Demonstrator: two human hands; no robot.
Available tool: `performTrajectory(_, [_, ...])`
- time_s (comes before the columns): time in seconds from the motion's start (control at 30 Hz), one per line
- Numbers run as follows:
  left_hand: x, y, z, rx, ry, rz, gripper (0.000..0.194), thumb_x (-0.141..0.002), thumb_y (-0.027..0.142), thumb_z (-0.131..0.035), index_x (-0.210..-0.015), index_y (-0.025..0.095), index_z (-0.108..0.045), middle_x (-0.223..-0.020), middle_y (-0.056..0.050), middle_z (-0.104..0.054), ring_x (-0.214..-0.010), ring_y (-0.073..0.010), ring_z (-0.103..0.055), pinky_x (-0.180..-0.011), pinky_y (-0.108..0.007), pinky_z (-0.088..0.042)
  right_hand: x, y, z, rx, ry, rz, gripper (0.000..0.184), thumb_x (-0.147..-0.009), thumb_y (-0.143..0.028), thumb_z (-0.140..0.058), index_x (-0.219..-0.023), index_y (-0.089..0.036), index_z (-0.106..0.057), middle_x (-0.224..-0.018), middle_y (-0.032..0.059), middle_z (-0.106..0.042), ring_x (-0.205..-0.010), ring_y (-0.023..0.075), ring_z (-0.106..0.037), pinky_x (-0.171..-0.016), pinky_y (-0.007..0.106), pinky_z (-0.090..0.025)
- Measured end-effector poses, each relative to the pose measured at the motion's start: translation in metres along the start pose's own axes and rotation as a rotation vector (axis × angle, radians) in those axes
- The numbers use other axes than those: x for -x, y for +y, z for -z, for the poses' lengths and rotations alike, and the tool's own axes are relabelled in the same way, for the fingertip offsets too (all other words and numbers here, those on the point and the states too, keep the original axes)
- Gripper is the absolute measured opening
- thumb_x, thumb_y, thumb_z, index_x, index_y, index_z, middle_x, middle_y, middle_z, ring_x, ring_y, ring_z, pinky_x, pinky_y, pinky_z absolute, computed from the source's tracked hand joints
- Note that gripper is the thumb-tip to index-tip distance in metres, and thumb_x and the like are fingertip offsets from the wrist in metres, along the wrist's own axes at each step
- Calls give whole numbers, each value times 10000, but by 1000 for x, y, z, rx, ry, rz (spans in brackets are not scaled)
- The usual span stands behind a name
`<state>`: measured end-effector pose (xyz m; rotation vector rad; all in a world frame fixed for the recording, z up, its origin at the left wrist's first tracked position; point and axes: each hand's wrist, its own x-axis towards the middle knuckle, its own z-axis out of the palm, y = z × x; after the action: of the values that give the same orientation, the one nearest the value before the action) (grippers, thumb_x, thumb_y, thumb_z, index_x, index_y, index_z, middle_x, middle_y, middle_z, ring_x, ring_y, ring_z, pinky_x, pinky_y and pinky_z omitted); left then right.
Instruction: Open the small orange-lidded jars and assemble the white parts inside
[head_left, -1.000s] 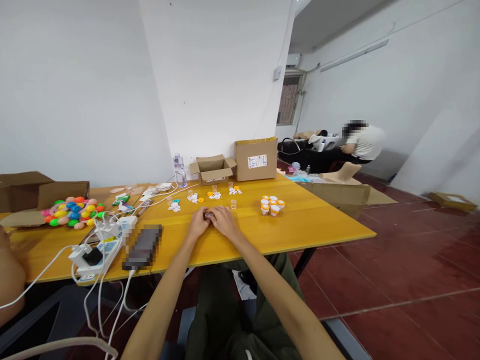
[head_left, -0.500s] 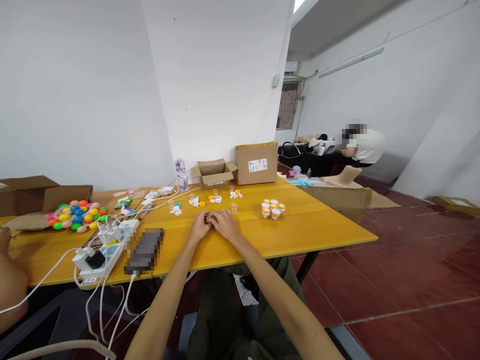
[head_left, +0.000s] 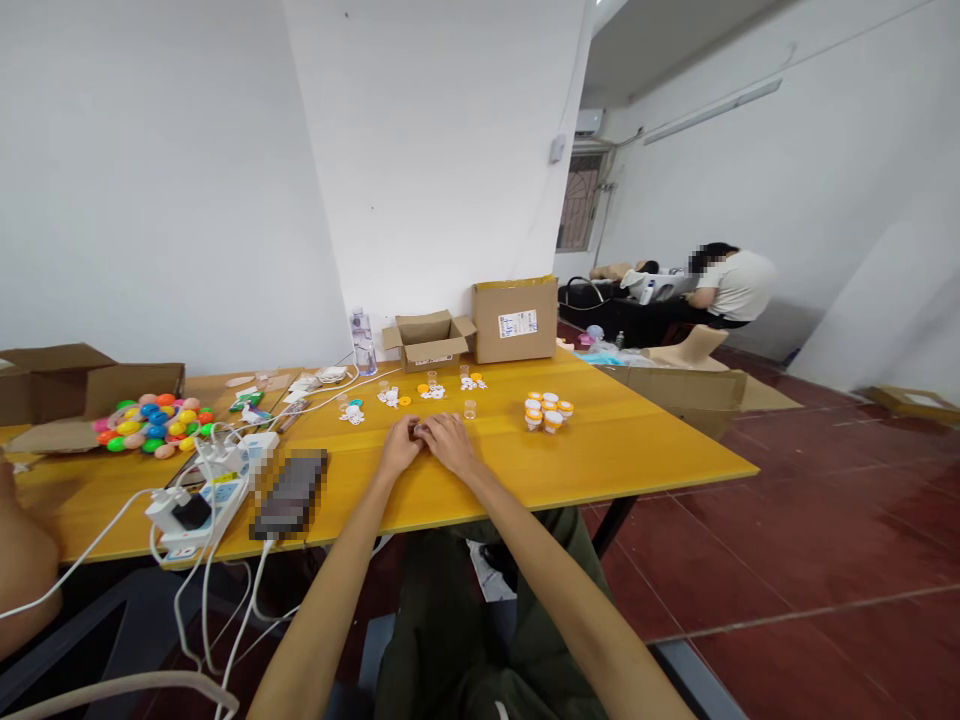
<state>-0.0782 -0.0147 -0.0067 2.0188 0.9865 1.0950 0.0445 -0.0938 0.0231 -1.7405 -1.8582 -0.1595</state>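
My left hand and my right hand meet over the middle of the wooden table. Their fingers are bent together around something small, mostly covered and too tiny to name. Just right of my right hand stands a small clear cup. Beyond my hands lie little piles of white pieces, with clear cups, orange rings and a teal ring beside them. Farther right is a cluster of white-and-orange lidded cups.
Two cardboard boxes, one open and one taller, stand at the back by a bottle. Left are a phone, a power strip with cables and colourful balls. An arm shows at far left; another person sits beyond.
My hands stay together at nearly the same spot, with slight finger movement. The view has shifted a little. Nothing on the table has visibly moved.
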Motion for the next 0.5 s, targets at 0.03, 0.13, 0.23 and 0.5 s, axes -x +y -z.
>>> performTrajectory(0.03, [1, 2, 0, -5, -1, -8, 343, -667, 71, -673, -981, 206, -698, -979, -49, -771, -928, -220, -719, -914, -382, -567, 0, 0, 1, -2, 5, 0, 174, -989, -271, -554, -986, -245, -726, -1042, 60, -741, -1022, 204, -620, -903, 319, -391])
performTrajectory(0.13, [2, 7, 2, -14, -14, -21, 287, -684, 116, -690, -958, 201, -695, -925, -46, -767, -871, -218, -713, -874, -378, -572, 1, 1, 2, -17, 41, -21, 186, -994, -265, -536, -969, -246, -719, -1037, 61, -739, -1015, 207, -618, -898, 320, -399])
performTrajectory(0.23, [3, 10, 2, 6, -34, -10, 274, -678, 136, -716, -944, 199, -696, -898, -42, -765, -846, -218, -713, -832, -364, -579, 0, 3, 0, -49, 106, -45, 210, -1003, -259, -505, -964, -244, -711, -1042, 63, -736, -1005, 214, -616, -890, 322, -412])
performTrajectory(0.5, [-3, -1, 3, -5, 44, 42, 285, -699, 85, -697, -959, 199, -713, -984, -68, -774, -957, -236, -721, -951, -412, -561, 1, 8, -1, -100, 202, -79, 218, -996, -236, -486, -970, -233, -703, -1052, 72, -730, -1006, 224, -612, -882, 318, -429])
